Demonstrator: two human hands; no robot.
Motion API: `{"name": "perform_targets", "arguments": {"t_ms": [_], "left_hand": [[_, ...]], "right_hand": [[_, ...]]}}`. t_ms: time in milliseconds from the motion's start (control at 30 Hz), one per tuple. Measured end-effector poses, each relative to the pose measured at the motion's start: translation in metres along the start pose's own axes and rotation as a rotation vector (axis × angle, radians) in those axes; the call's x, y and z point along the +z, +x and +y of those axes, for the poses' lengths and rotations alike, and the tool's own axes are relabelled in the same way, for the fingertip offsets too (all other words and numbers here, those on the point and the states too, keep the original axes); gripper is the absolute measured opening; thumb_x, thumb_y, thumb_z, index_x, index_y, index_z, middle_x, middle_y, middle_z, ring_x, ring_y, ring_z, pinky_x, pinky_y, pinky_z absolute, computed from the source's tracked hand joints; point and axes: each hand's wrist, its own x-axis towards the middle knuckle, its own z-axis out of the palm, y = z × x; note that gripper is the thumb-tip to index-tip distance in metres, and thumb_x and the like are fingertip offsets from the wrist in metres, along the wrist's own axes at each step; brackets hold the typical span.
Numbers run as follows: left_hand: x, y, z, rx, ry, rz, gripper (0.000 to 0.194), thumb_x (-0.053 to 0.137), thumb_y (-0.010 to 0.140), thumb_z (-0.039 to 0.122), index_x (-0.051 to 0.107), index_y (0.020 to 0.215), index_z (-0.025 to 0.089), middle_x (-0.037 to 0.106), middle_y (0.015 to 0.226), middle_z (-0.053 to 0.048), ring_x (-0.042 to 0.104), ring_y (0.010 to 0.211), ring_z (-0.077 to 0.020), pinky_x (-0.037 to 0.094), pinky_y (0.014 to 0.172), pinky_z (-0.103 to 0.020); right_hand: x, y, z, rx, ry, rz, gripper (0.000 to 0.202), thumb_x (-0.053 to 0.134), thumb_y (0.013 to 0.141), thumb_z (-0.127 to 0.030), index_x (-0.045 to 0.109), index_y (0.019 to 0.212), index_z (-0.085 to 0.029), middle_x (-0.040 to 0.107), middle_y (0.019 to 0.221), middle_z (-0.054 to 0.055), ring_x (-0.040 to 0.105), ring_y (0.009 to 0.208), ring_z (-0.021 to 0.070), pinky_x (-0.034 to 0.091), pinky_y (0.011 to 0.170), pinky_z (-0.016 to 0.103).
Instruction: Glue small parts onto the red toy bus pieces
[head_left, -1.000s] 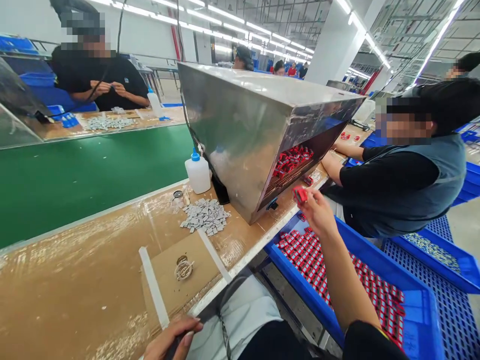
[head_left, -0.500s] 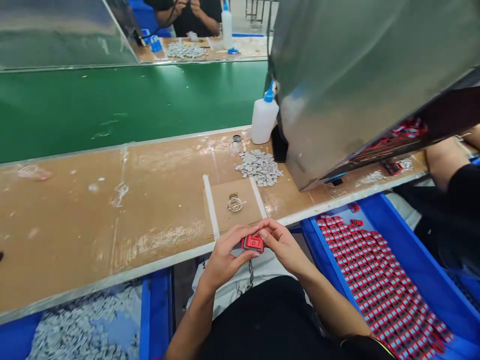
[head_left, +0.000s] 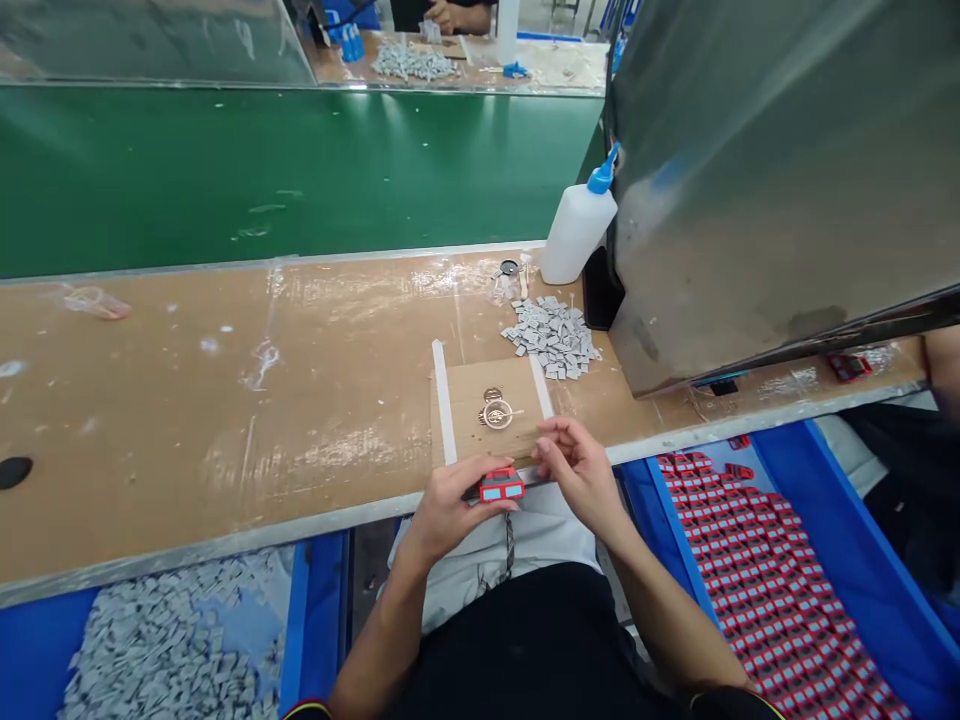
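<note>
My left hand (head_left: 448, 500) grips a small red toy car (head_left: 502, 486) by its side, between thumb and fingers, over the table's front edge. Two light-blue windows on the car face me, below a dark grey top. Just right of the car, my right hand (head_left: 581, 478) is apart from it, fingers loosely bent and nothing visible in them. Beyond both hands, a small round cup (head_left: 496, 413) with a thin stick in it rests on a cardboard sheet (head_left: 465, 385) edged with white strips. Small flat grey pieces (head_left: 559, 338) lie heaped behind it.
A white bottle (head_left: 577, 235) with a blue nozzle stands beside a large metal chute (head_left: 720, 200). Blue bins hold rows of red cars (head_left: 780, 580) at right and loose grey pieces (head_left: 165, 640) at left. Across the green belt (head_left: 300, 180), another person's hand (head_left: 446, 15) shows.
My right hand has let go of the car and drawn away to the right. The car has turned in my left hand, so its windows now face me. The view has shifted.
</note>
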Motion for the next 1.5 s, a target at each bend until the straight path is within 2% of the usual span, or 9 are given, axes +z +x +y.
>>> {"name": "perform_targets", "arguments": {"t_ms": [100, 200, 333, 500, 667, 800, 967, 1233, 1500], "left_hand": [[-0.004, 0.005, -0.005, -0.031, 0.012, -0.004, 0.042, 0.071, 0.088, 0.053, 0.073, 0.113, 0.019, 0.082, 0.099, -0.01, 0.078, 0.086, -0.0227, 0.063, 0.081, -0.033], [-0.005, 0.007, -0.008, -0.069, 0.006, -0.002, 0.041, 0.073, 0.088, 0.052, 0.073, 0.112, 0.019, 0.082, 0.1, -0.01, 0.078, 0.088, -0.0232, 0.063, 0.081, -0.034], [-0.005, 0.005, -0.01, -0.114, -0.012, -0.016, 0.04, 0.073, 0.088, 0.052, 0.073, 0.111, 0.019, 0.082, 0.097, -0.01, 0.077, 0.086, -0.0229, 0.062, 0.081, -0.033], [-0.006, 0.005, -0.01, -0.107, -0.024, 0.005, 0.041, 0.072, 0.088, 0.052, 0.072, 0.112, 0.019, 0.082, 0.096, -0.009, 0.077, 0.085, -0.0216, 0.061, 0.081, -0.031], [-0.006, 0.008, -0.008, -0.116, -0.004, 0.021, 0.034, 0.075, 0.089, 0.046, 0.073, 0.109, 0.019, 0.082, 0.095, -0.008, 0.077, 0.083, -0.0209, 0.061, 0.078, -0.029], [-0.003, 0.009, -0.006, -0.16, 0.018, 0.037, 0.02, 0.072, 0.092, 0.033, 0.073, 0.107, 0.019, 0.081, 0.095, -0.007, 0.076, 0.081, -0.0193, 0.059, 0.073, -0.026], [-0.001, 0.008, -0.006, -0.214, 0.009, 0.051, 0.02, 0.072, 0.091, 0.029, 0.074, 0.107, 0.018, 0.081, 0.092, -0.007, 0.075, 0.077, -0.0183, 0.058, 0.067, -0.024], [0.0, 0.009, -0.006, -0.235, 0.013, 0.042, 0.022, 0.071, 0.092, 0.03, 0.074, 0.11, 0.018, 0.082, 0.096, -0.008, 0.076, 0.08, -0.0197, 0.061, 0.068, -0.026], [0.001, 0.008, -0.006, -0.204, 0.023, 0.043, 0.021, 0.07, 0.093, 0.028, 0.074, 0.112, 0.019, 0.082, 0.1, -0.008, 0.077, 0.084, -0.0212, 0.062, 0.071, -0.028]], "right_hand": [[0.0, 0.023, 0.001, -0.157, -0.14, 0.026, 0.03, 0.067, 0.091, -0.044, 0.066, 0.109, -0.019, 0.069, 0.08, 0.002, 0.063, 0.064, 0.0145, 0.052, 0.061, 0.026], [0.005, 0.038, 0.0, -0.258, -0.243, 0.011, 0.019, 0.064, 0.094, -0.034, 0.074, 0.099, -0.019, 0.073, 0.082, 0.005, 0.064, 0.068, 0.0154, 0.051, 0.063, 0.027], [0.009, 0.043, -0.002, -0.339, -0.283, 0.025, 0.019, 0.062, 0.097, -0.03, 0.077, 0.093, -0.02, 0.074, 0.085, 0.005, 0.061, 0.066, 0.0147, 0.049, 0.058, 0.026], [0.005, 0.042, -0.014, -0.416, -0.338, 0.031, 0.016, 0.061, 0.097, -0.025, 0.077, 0.094, -0.021, 0.073, 0.089, 0.005, 0.064, 0.07, 0.0145, 0.052, 0.062, 0.026], [0.001, 0.042, -0.015, -0.337, -0.27, 0.052, 0.013, 0.063, 0.094, -0.024, 0.076, 0.091, -0.021, 0.079, 0.09, 0.005, 0.07, 0.074, 0.0165, 0.055, 0.068, 0.027], [0.004, 0.044, -0.006, -0.175, -0.089, 0.117, 0.017, 0.068, 0.091, -0.037, 0.074, 0.09, -0.02, 0.079, 0.085, 0.006, 0.073, 0.072, 0.0184, 0.058, 0.07, 0.03], [0.005, 0.037, -0.01, -0.105, 0.077, 0.18, 0.031, 0.074, 0.086, -0.051, 0.072, 0.088, -0.02, 0.078, 0.078, 0.005, 0.073, 0.07, 0.0186, 0.06, 0.066, 0.03], [-0.001, 0.006, -0.02, -0.197, -0.008, 0.12, 0.018, 0.071, 0.093, -0.039, 0.074, 0.091, -0.021, 0.08, 0.081, 0.005, 0.075, 0.07, 0.0175, 0.061, 0.066, 0.027], [0.002, 0.0, -0.014, -0.321, -0.205, 0.101, 0.008, 0.068, 0.093, -0.025, 0.075, 0.093, -0.021, 0.08, 0.082, 0.005, 0.076, 0.07, 0.0188, 0.061, 0.065, 0.028]]}}
